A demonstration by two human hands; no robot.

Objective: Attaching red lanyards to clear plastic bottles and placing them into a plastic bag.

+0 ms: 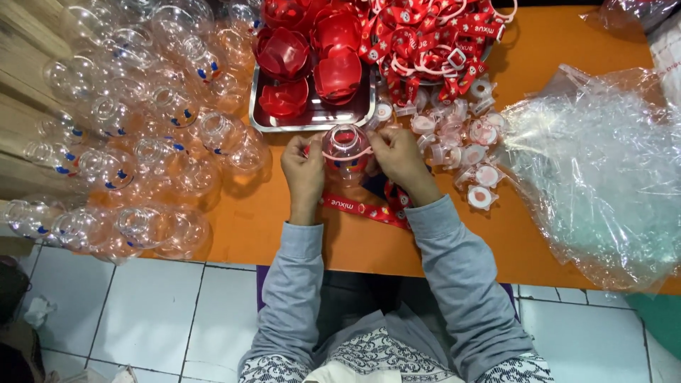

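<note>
Our left hand [303, 170] and right hand [399, 157] both gripped a clear bottle [346, 147] between them, fingers closed on its sides, over the orange table [284, 227] just in front of a steel tray [312, 117]. A red strap [362, 208] trailed from the bottle under our wrists. The tray held red lids [312, 64]. Beyond our right hand lay small caps [464, 142], close by, and a heap of red straps [433, 42] behind them. Empty clear bottles [128, 128] crowded the left side; crumpled plastic bags [603, 170] filled the right.
</note>
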